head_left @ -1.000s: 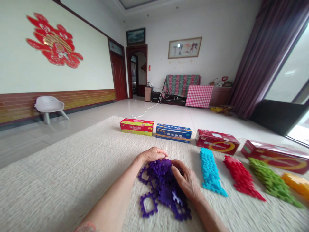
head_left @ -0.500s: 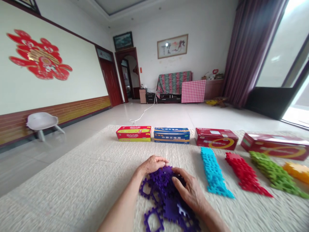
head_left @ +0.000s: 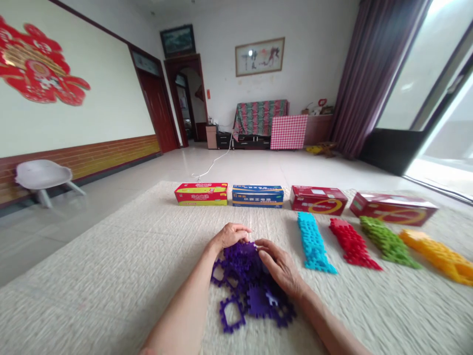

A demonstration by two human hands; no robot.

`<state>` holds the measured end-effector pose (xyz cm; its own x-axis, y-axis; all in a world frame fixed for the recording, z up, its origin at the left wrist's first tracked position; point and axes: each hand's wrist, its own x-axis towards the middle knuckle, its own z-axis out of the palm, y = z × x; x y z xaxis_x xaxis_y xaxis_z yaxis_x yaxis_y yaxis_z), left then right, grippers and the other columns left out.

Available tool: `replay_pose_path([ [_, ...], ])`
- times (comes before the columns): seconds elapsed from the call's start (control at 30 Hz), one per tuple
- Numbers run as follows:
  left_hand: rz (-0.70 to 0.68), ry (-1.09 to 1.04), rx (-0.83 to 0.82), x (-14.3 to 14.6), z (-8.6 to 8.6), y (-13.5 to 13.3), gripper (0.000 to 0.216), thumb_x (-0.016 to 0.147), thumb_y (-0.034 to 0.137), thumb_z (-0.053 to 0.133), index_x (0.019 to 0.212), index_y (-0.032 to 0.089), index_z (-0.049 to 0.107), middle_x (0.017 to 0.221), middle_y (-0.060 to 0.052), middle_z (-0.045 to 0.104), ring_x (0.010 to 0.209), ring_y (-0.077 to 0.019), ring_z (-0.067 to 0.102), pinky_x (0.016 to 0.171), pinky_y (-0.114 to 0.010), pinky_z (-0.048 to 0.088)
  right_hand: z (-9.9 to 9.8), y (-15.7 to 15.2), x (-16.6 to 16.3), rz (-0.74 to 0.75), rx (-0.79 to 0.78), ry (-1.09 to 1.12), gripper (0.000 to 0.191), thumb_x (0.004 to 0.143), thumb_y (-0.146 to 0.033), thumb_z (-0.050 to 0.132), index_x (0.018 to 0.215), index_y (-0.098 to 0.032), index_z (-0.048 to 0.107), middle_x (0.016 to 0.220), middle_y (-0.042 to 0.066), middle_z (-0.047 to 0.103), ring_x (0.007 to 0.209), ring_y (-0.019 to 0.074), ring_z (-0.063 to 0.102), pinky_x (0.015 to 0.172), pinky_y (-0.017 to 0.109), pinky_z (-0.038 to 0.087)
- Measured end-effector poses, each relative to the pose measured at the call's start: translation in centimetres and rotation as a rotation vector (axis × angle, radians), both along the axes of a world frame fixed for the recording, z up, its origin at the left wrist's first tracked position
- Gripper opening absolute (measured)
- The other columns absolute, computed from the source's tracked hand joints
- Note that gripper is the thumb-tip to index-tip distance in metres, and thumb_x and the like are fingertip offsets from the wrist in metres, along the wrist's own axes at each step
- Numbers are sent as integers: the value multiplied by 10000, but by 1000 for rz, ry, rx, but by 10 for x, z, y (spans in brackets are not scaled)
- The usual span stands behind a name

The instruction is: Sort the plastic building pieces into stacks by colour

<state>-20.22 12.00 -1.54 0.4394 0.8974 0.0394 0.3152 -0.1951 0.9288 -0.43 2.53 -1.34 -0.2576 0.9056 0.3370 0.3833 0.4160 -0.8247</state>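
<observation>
A loose heap of purple plastic interlocking tiles (head_left: 256, 298) lies on the rug in front of me, some solid and some open frames with notched edges. One paler purple piece (head_left: 272, 299) is on top of it. My left hand (head_left: 231, 235) curves around the far left side of the heap, fingers stretched to the right against its far edge. On the right side rests my right hand (head_left: 279, 264), its thumb and fingers apart over the tiles. Both hands cup the heap without a clear grip on any piece. The undersides of the fingers are partly hidden.
Rows of similar tiles lie to the right: cyan (head_left: 314, 244), red (head_left: 353, 244), green (head_left: 386, 241) and yellow (head_left: 438, 254). Behind stand a red-yellow box (head_left: 201, 194), a blue box (head_left: 257, 196) and two dark red boxes (head_left: 318, 199). A white chair (head_left: 44, 175) is at left.
The camera view has shifted, bringing more of the yellow row into sight. Both hands stay around the purple heap, with only slight finger movement.
</observation>
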Motion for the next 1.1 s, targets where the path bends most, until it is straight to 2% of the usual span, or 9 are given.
replay_pose_path([
  [0.17,155,-6,33,3,2,2,396,759,326,547,1060,111,688,800,-48,703,636,-120,576,627,-240,463,-4,-1,-2,-143,-36,68,352,913,-460,449,1076,-206,630,1107,82,685,1039,229,625,920,363,478],
  [0.47,99,-25,-47,2,-7,13,425,754,332,550,1089,99,671,810,-67,711,605,-107,549,614,-240,454,-2,-2,-4,-78,-41,33,318,901,-415,479,1080,-196,626,1040,76,702,956,211,648,866,343,511],
  [0.63,99,-37,-71,-1,-7,13,428,750,328,564,1106,112,662,817,-57,706,630,-103,563,603,-223,438,3,-4,-2,-22,-32,53,296,916,-401,455,1059,-210,630,1050,59,695,982,202,634,887,335,492],
  [0.77,135,-106,-99,-3,-10,15,427,767,341,550,1112,111,652,842,-71,699,625,-93,564,530,-190,394,1,-1,0,-87,-44,129,309,925,-420,429,1042,-215,628,1044,57,694,988,201,629,889,325,485],
  [0.93,211,-126,-11,0,-16,13,391,795,303,528,1105,99,650,853,-84,708,651,-104,595,533,-187,421,-4,1,-1,-158,-73,165,305,914,-419,438,1001,-203,635,958,59,701,905,194,644,824,306,498],
  [1.03,214,-11,53,0,-14,13,344,805,238,504,1076,110,673,823,-67,721,655,-115,621,581,-206,467,-5,0,-2,-230,-43,125,310,906,-407,446,1010,-193,645,951,66,700,890,195,640,807,307,492],
  [1.1,231,91,153,-2,-13,16,319,808,198,496,1047,130,696,833,-57,733,703,-131,647,665,-233,502,-4,-1,-3,-317,-8,73,302,885,-398,471,992,-181,651,940,70,691,807,182,636,736,294,496],
])
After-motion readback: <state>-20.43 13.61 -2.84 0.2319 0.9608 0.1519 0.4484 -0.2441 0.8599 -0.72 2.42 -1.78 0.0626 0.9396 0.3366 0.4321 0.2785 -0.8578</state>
